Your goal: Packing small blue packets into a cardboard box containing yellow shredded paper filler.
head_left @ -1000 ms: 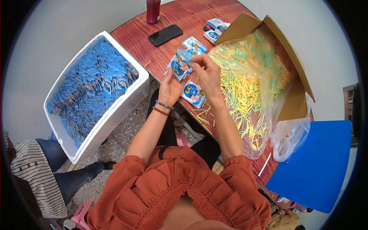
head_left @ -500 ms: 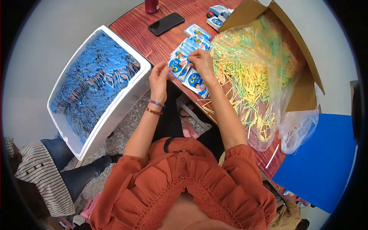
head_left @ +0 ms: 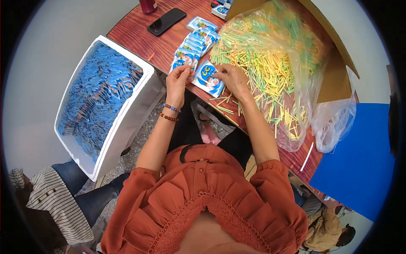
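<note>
A small blue-and-white packet lies near the table edge in front of me. My right hand pinches its right side between thumb and fingers. My left hand is closed in a pinch by the packet's left edge; what its fingertips hold, if anything, is too small to make out. Just beyond, similar packets overlap in a row running away from me. Thin yellow and green sticks spill in a heap from a clear plastic bag to the right of my right hand.
A white foam box full of blue packets stands at the left. A black phone and a dark red bottle sit at the back. An open cardboard box and a blue panel are at the right. Other people are nearby.
My right hand has come down from the packet row to the near packet's right side. My left fingers have closed together beside its left edge. The whole view has shifted slightly.
</note>
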`<move>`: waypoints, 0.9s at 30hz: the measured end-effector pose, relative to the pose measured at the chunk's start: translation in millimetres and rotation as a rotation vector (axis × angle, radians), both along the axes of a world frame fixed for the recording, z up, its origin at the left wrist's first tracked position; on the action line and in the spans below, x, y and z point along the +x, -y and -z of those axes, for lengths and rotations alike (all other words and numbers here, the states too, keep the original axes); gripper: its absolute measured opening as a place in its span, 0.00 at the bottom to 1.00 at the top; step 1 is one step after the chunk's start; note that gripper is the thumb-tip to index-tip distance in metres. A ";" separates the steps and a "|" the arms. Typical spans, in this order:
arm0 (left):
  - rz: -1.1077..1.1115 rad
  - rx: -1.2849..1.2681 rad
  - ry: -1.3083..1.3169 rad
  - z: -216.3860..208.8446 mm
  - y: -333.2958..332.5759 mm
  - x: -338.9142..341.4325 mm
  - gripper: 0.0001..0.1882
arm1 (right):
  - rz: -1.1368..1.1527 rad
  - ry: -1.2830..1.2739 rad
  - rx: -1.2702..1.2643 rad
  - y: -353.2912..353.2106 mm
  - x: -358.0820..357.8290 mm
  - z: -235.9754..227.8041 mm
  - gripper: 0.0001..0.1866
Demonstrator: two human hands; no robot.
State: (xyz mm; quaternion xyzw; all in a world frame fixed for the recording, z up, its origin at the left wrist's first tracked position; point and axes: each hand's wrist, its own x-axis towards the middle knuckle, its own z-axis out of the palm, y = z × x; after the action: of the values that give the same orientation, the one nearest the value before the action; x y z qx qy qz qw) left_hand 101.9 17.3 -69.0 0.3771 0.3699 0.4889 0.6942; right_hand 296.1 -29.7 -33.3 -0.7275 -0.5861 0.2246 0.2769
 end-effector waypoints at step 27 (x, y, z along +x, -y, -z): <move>0.060 -0.143 0.258 -29.2 29.9 42.6 0.09 | 0.212 -0.907 0.169 38.8 -5.9 -5.0 0.11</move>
State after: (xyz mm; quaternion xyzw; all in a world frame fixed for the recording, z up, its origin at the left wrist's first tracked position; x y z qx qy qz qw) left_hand 144.6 -12.6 -39.9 0.2714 0.3002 0.4848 0.7753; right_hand 290.2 -68.5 -28.3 -0.5868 -0.3447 0.4417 0.5847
